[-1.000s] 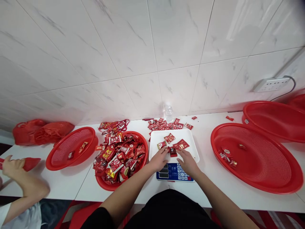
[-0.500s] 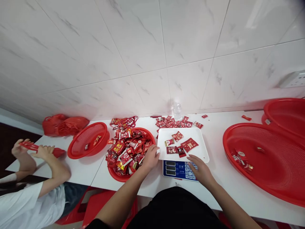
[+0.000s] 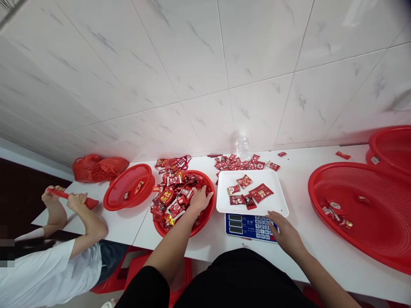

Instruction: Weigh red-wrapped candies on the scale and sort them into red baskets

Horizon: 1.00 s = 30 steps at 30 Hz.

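Resting among packets (image 3: 176,208), left hand (image 3: 200,200), can't tell its grip; those beneath should be light, slippery, best pinched by sealed ends; rightward, right hand (image 3: 283,227), loosely open beside white tray (image 3: 225,180).

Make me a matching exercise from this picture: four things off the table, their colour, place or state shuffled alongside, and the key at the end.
1. Plastic bottle
2. Scale tray
3. Scale keypad panel
4. Round basket just left of the scale

A. White, with five wrapped packets lying on it
B. Red and heaped, the left grip over its contents
C. Clear, standing near the tiled wall
D. Mostly blue, along the tray's near side

Pairs: 1-C, 2-A, 3-D, 4-B
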Available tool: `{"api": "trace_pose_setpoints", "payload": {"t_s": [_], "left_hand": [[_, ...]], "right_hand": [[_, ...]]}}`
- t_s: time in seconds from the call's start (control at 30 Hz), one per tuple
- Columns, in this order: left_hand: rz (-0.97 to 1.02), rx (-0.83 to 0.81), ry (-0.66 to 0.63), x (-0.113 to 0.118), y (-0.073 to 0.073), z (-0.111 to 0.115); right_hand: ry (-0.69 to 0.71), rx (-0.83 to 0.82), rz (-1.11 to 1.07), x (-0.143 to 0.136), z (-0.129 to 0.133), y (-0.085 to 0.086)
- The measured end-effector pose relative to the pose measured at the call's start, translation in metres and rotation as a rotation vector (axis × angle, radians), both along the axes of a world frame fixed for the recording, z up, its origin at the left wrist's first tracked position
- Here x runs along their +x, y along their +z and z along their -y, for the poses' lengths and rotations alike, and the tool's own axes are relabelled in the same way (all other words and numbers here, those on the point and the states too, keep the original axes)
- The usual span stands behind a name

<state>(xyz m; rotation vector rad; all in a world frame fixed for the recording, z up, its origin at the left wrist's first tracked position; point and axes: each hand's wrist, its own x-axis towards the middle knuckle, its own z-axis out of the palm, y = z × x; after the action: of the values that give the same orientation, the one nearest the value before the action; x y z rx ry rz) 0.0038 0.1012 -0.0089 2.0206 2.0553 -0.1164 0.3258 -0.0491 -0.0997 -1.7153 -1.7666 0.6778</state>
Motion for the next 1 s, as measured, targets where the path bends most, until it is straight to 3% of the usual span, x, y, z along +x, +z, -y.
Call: {"api": "trace_pose_setpoints", "payload": {"t_s": [0.17,0.37,0.67,0.83,1.0], "left_hand": [[0.002,0.047,0.008,0.001,-0.004,-0.013],[0.102,0.096,-0.031,0.003,-0.004,-0.009],[0.297,0.169,0.105,-0.012,0.011,-0.012],[0.527,0.226,0.175,-0.018,0.019,-0.009],[0.715,0.222,0.197,-0.001,0.027,-0.006]], "right_hand": [[0.009,-0.019,-0.016,0.002,-0.002,0.001],[0.006,-0.036,-0.037,0.001,-0.003,0.002],[0.01,-0.052,-0.058,0.003,-0.006,0.0],[0.012,-0.034,-0.062,0.003,-0.005,-0.001],[0.004,-0.004,-0.074,0.003,-0.007,-0.002]]}}
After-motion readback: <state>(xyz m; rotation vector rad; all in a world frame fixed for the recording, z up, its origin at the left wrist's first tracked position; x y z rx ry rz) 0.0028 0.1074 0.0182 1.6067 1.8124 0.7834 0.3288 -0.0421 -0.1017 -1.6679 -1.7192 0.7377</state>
